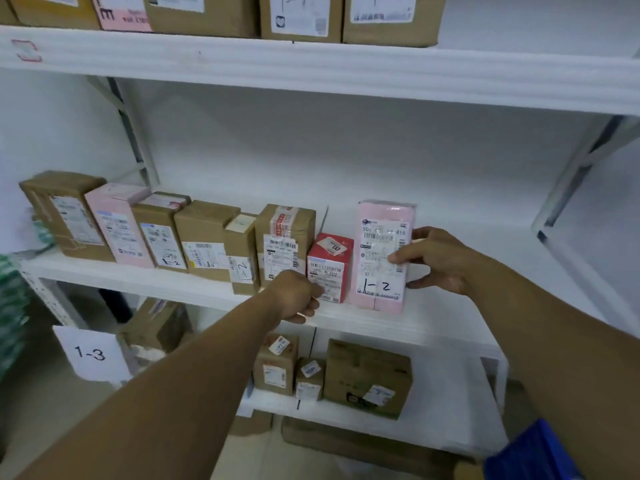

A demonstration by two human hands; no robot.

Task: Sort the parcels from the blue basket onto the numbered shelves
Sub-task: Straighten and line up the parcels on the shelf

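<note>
Pink parcel (379, 268) gripped by right hand (438, 261), last of eight on shelf (436, 327); left hand (298, 296) at red parcel (332, 259), grip unclear

The white middle shelf (180, 284) carries one row of upright parcels. Left of the left hand (298, 297) and just behind it stand five brown boxes (204, 240) and a pink box (116, 225), between the hands a small red box (330, 261), and at the right hand (438, 259) a tall pink parcel (382, 254) marked 1-2. On the lower shelf (433, 403), beneath both hands, three brown cartons (367, 375) stand side by side, while the upper shelf (311, 67) above the hands bears another row of cartons.
</note>
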